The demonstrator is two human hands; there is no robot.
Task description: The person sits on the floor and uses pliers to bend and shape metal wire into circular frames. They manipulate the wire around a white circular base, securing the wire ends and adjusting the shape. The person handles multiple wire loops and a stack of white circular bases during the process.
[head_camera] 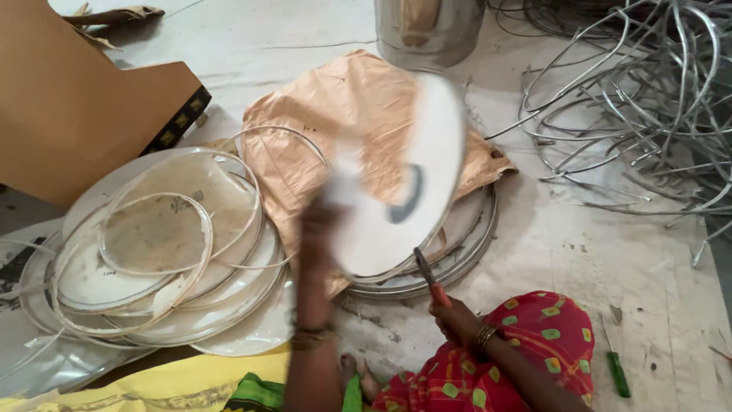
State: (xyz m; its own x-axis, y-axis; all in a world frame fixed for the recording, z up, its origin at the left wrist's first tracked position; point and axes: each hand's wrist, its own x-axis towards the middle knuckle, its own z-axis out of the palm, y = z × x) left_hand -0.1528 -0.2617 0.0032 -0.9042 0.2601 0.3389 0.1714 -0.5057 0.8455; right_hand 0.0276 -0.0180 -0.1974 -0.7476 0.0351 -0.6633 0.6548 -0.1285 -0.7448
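My left hand [319, 229] holds up a round white drumhead disc [404, 183] by its near left edge; the disc is tilted and motion-blurred, with a dark mark near its middle. My right hand [455, 319] grips an orange-handled tool [428, 276], its metal tip touching the disc's lower rim. Below the disc lies a stack of metal-rimmed round drumheads [465, 252] on crumpled orange-brown paper [335, 114].
A pile of worn round skins and loose hoops [160, 244] lies at left, beside a brown cardboard box [69, 99]. Tangled metal wire rings [648, 99] fill the right back. A metal can [428, 30] stands at the back. A green-handled tool [618, 374] lies at right.
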